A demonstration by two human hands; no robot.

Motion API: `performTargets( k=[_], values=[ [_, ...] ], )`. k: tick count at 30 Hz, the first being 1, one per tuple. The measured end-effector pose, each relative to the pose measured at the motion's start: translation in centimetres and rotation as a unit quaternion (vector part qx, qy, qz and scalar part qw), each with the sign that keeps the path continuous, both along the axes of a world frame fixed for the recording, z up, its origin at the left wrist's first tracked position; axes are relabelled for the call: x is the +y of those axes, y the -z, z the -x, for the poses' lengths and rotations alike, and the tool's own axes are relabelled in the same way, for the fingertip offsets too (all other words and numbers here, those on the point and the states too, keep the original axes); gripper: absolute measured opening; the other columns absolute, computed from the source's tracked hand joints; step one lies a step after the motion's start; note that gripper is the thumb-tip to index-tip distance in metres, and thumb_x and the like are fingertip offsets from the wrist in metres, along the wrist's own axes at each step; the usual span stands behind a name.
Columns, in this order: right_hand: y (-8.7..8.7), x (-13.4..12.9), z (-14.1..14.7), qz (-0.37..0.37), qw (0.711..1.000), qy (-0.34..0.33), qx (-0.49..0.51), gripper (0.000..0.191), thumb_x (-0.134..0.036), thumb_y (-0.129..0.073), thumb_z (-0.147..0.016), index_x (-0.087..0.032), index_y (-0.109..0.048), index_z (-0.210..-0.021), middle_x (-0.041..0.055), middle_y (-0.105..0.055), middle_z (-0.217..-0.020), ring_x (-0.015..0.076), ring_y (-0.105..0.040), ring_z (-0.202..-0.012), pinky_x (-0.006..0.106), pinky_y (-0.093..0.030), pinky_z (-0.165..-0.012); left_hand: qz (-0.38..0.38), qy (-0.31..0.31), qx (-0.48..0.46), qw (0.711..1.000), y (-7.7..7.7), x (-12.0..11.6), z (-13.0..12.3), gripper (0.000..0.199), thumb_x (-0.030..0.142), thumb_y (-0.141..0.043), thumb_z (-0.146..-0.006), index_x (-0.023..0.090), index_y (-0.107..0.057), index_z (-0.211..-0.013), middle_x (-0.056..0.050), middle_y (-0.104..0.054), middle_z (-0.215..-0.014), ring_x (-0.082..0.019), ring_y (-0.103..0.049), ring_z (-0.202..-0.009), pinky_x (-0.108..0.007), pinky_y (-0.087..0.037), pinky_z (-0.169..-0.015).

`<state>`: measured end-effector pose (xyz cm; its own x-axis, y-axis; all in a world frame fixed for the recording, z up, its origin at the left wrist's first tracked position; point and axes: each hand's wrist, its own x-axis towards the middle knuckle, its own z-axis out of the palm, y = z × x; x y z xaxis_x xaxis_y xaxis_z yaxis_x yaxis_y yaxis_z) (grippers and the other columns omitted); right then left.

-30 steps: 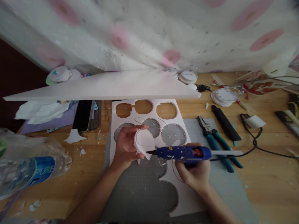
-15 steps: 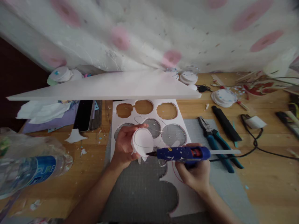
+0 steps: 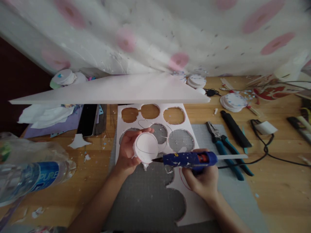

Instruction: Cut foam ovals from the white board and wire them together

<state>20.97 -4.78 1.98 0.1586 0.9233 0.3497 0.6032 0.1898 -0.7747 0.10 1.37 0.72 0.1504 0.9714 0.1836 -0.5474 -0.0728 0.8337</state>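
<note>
My left hand (image 3: 128,149) grips a white foam disc (image 3: 146,146) by its edge, its round face turned up. A thin curved wire lies across that face, and a ragged white bit hangs from the lower rim. In my right hand (image 3: 204,176) is a blue glue gun (image 3: 181,160), its body smeared with white. The dark nozzle points left and reaches the disc's lower right edge; whether it touches, I cannot tell. A white glue stick (image 3: 232,157) sticks out of the gun's back end. Under both hands lies a white foam sheet (image 3: 194,207) with round holes cut in it.
A large white board (image 3: 109,90) spans the back. Right of the hands lie pliers (image 3: 224,145), a black tool (image 3: 235,127) and a looped cable (image 3: 264,147). White discs (image 3: 233,101) are stacked behind. At left are a phone (image 3: 87,119) and a water bottle (image 3: 36,176).
The disc in my left hand has shifted slightly left and turned, its ragged bit now further left. The glue gun has stayed almost in place.
</note>
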Motion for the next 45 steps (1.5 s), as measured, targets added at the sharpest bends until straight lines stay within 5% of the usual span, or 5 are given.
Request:
performTargets(
  k=[19,27,32,36,45],
  values=[
    [0.4,-0.2,-0.4,0.032,0.999,0.008,-0.039,0.015,-0.017,-0.056,-0.069,-0.021,-0.051,-0.083,-0.0105,-0.048,-0.045,0.0088,-0.044,-0.034,0.020,-0.040,-0.039,0.025,0.011,-0.022,0.999,-0.5,0.0,0.3,0.056,0.048,-0.080,-0.064,0.027,-0.062,-0.113,-0.011,-0.063,-0.126,-0.036,-0.050,-0.127,-0.052,-0.039,-0.105],
    [-0.2,0.1,-0.9,0.079,0.988,0.062,0.121,0.024,-0.027,-0.071,-0.072,-0.022,-0.050,-0.083,-0.0079,-0.053,-0.053,0.0088,-0.048,-0.039,0.019,-0.040,-0.038,0.108,0.030,-0.049,0.992,-0.5,0.2,0.2,0.050,0.047,-0.077,-0.072,0.023,-0.063,-0.113,-0.012,-0.063,-0.127,-0.032,-0.055,-0.123,-0.042,-0.047,-0.098],
    [-1.2,-0.9,-4.6,0.165,0.952,0.061,0.251,0.027,-0.039,-0.068,-0.082,-0.022,-0.052,-0.096,-0.0067,-0.054,-0.053,0.0106,-0.048,-0.042,0.021,-0.041,-0.040,0.177,0.042,-0.092,0.979,-0.2,0.3,0.3,0.045,0.047,-0.075,-0.075,0.023,-0.064,-0.111,-0.011,-0.064,-0.126,-0.032,-0.056,-0.122,-0.041,-0.050,-0.096],
    [-1.0,-2.6,-6.9,0.142,0.946,0.129,0.261,0.031,-0.045,-0.069,-0.081,-0.022,-0.050,-0.090,-0.0045,-0.057,-0.059,0.0115,-0.052,-0.045,0.022,-0.043,-0.041,0.202,0.044,-0.105,0.973,0.0,0.3,0.3,0.045,0.046,-0.077,-0.073,0.021,-0.065,-0.109,-0.010,-0.067,-0.119,-0.031,-0.059,-0.119,-0.037,-0.052,-0.092],
    [-1.4,-3.2,-0.7,0.081,0.985,0.057,0.141,0.024,-0.036,-0.062,-0.087,-0.024,-0.041,-0.087,-0.0056,-0.054,-0.064,0.0105,-0.051,-0.052,0.021,-0.042,-0.048,0.202,0.069,-0.112,0.971,0.2,-0.1,-0.1,0.047,0.045,-0.078,-0.071,0.018,-0.065,-0.108,-0.012,-0.069,-0.116,-0.030,-0.059,-0.118,-0.038,-0.048,-0.098]
  ],
)
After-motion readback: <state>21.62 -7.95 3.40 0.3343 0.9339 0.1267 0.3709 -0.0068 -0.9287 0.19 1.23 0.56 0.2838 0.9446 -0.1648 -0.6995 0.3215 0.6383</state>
